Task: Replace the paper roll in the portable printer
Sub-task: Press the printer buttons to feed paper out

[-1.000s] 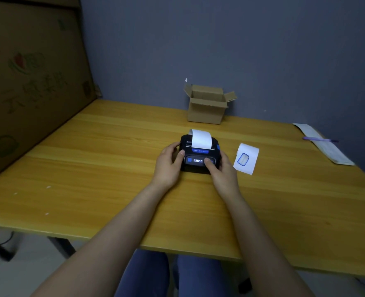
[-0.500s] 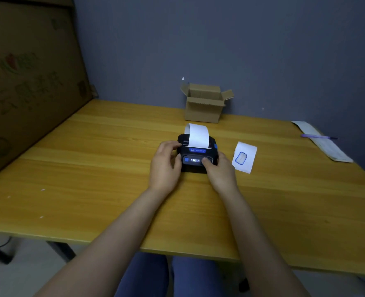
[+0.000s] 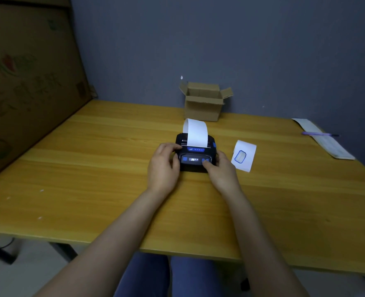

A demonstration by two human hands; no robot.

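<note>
Black with blue trim, one portable printer point(image 3: 195, 156) sits near the middle of the yellow wooden tabletop point(image 3: 91, 168), and one strip of white paper point(image 3: 195, 133) rises from its slot and curls back. Two hands flank it. The left hand point(image 3: 162, 166) cups the printer's left side, fingers curled against the casing. The right hand point(image 3: 221, 171) wraps the right side, its thumb resting on the blue button at the front panel's right end. Just right of the printer lies one white paper roll point(image 3: 243, 155) bearing a blue outline. One open cardboard box point(image 3: 204, 101) stands at the wall behind. Far right lie one long paper sheet point(image 3: 325, 140) and one purple pen point(image 3: 319, 134) across it.
</note>
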